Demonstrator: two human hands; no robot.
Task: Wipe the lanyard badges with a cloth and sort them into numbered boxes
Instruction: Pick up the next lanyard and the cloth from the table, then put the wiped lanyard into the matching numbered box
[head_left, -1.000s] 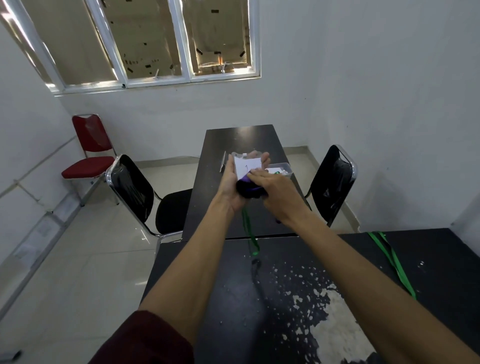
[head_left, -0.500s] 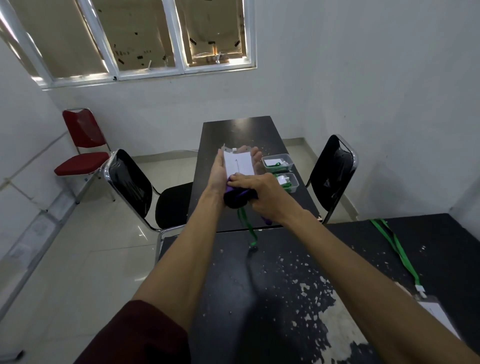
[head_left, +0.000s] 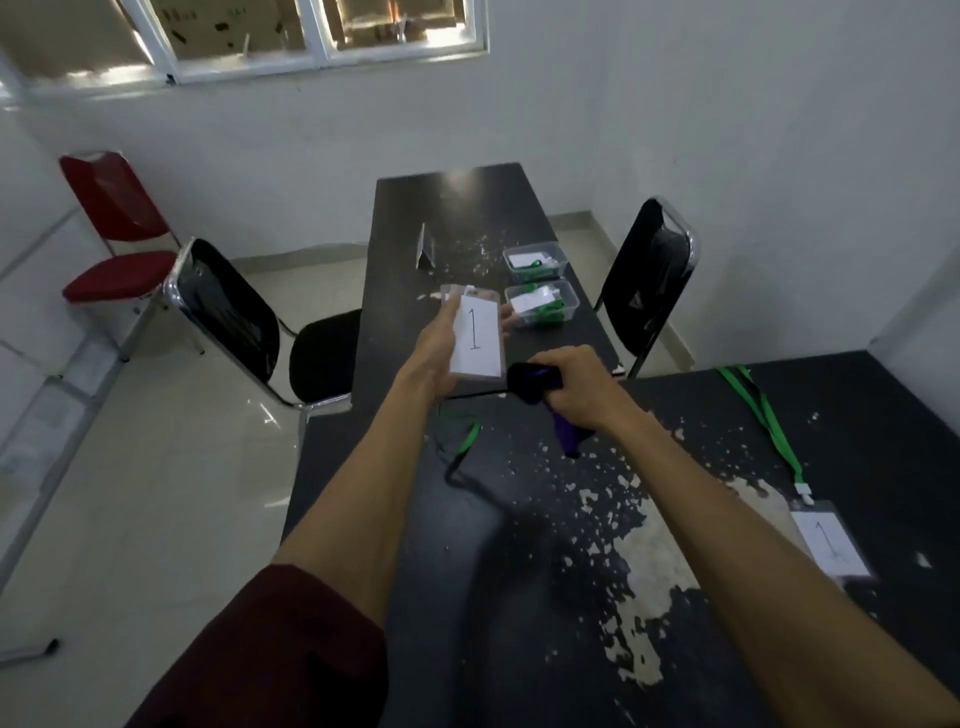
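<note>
My left hand (head_left: 439, 358) holds a badge (head_left: 477, 338) above the gap where the two black tables meet. The card lies across the palm, and one fingertip shows past its right edge. The badge faces up at me with a handwritten "1" reading upright. Its long axis runs away from me toward the far table (head_left: 415, 208), and its clip end is the farther end. Its green lanyard (head_left: 467, 441) drops from under the hand and curls onto the near table (head_left: 467, 597). My right hand (head_left: 582, 389) is closed round a bunched dark purple cloth (head_left: 530, 382), with a loose tail hanging below the fist. The cloth sits just beside the lower right corner of the badge, but I cannot tell whether they touch. Beyond the badge, on the right side of the far table, stand two clear boxes, the farther one (head_left: 558, 251) just behind the nearer one (head_left: 572, 304). Each holds white cards and green strap, and I cannot read any numbers on them. A second badge (head_left: 831, 543), also marked "1", lies flat on the near table to the right of my right forearm. Its long axis runs away from me, and its green strap (head_left: 763, 415) stretches off toward the table's far edge.
</note>
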